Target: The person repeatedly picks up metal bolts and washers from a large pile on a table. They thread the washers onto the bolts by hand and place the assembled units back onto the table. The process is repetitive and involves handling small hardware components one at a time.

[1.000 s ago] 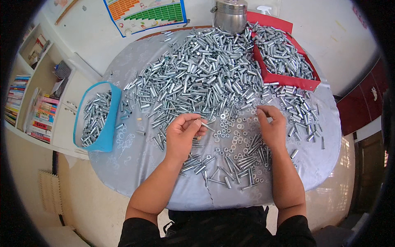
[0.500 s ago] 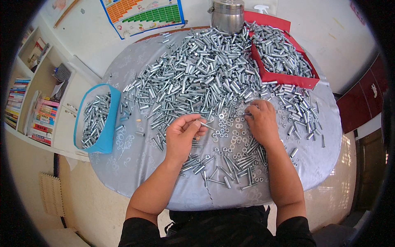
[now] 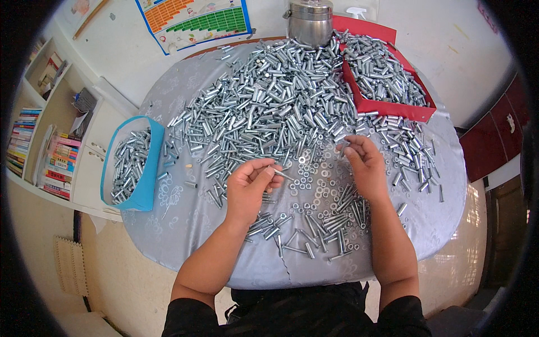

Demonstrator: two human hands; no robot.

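Between the thumb and fingers of my left hand (image 3: 249,184) is a slim silver bolt (image 3: 284,175), its shaft pointing to the right. My right hand (image 3: 368,171) is raised a little over the table, pinching a small grey metal piece (image 3: 343,149) that is too small to name surely. A big heap of metal sleeves and bolts (image 3: 264,95) spreads beyond both hands. Flat washers and nuts (image 3: 306,174) lie scattered between them. Closer to me, several loose bolts (image 3: 339,222) rest in a small cluster.
To the left stands a blue fabric bin (image 3: 147,185) holding metal sleeves. A red box (image 3: 393,106), also filled with them, sits at the far right beside a steel pot (image 3: 310,25). A grey cloth (image 3: 185,241) covers the round table. Bookshelves (image 3: 53,129) line the left wall.
My right hand has lifted off the washers and turned, and a small grey piece now shows in its fingertips. The left hand stays nearly where it was with the bolt.
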